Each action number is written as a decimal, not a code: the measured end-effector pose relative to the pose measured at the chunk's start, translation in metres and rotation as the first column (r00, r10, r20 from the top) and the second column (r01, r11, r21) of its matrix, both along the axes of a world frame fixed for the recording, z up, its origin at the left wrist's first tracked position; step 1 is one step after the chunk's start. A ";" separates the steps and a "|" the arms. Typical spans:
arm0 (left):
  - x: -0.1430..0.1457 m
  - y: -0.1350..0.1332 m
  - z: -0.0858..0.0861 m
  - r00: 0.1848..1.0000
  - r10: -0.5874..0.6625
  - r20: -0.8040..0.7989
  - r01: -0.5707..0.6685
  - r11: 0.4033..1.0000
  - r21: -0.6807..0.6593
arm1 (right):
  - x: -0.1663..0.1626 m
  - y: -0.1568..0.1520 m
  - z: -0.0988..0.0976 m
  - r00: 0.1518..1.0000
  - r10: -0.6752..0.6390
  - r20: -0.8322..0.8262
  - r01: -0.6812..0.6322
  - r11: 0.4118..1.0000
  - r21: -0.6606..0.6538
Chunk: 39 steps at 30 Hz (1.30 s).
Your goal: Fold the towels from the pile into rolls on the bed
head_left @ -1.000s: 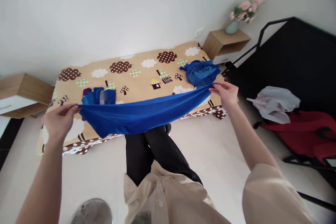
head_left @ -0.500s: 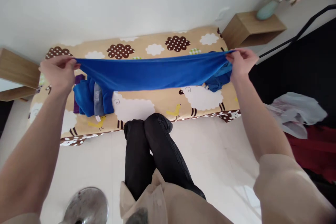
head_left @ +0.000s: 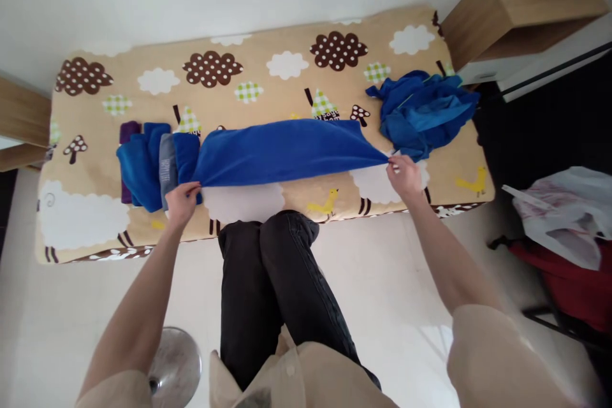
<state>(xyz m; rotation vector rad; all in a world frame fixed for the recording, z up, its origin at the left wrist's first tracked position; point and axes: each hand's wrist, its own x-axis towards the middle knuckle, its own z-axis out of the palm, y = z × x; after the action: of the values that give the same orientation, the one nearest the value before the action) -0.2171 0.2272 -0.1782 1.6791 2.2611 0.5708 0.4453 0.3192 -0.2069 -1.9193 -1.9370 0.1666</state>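
Observation:
A long blue cloth (head_left: 287, 152) lies stretched across the patterned bed cover (head_left: 268, 76). My left hand (head_left: 182, 201) pinches its left end, close to a stack of folded blue, grey and purple cloths (head_left: 150, 162). My right hand (head_left: 405, 175) pinches its right end, just below a crumpled heap of blue cloths (head_left: 423, 111). My legs in black trousers (head_left: 272, 280) rest against the front edge of the bed.
A wooden shelf (head_left: 507, 6) with a teal vase hangs at the upper right; another wooden shelf (head_left: 19, 121) is at the left. A white plastic bag (head_left: 561, 213) and red fabric (head_left: 568, 274) lie at the right. A round metal base (head_left: 174, 363) stands on the pale floor.
Both hands have lowered the blue cloth from the air onto the bed cover and drawn closer together. The view has tilted further down over the bed.

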 end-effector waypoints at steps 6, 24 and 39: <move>0.004 -0.032 -0.051 0.971 -0.196 -0.138 0.154 0.951 -0.268 | 0.017 -0.038 -0.040 0.946 0.096 0.310 0.009 0.947 -0.320; -0.002 -0.052 -0.067 0.911 -0.334 -0.241 0.214 0.884 -0.417 | 0.021 -0.088 -0.064 0.916 0.077 0.394 0.063 0.942 -0.329; 0.040 -0.081 -0.072 0.883 -0.357 -0.305 0.127 0.807 -0.576 | -0.012 -0.089 -0.051 0.890 0.052 0.454 0.201 0.848 -0.490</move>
<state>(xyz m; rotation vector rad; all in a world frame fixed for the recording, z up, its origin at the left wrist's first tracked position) -0.1768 0.1459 -0.2504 1.8403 2.0960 -0.4945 0.4332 0.2306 -0.2580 -2.5838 -2.2772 0.2710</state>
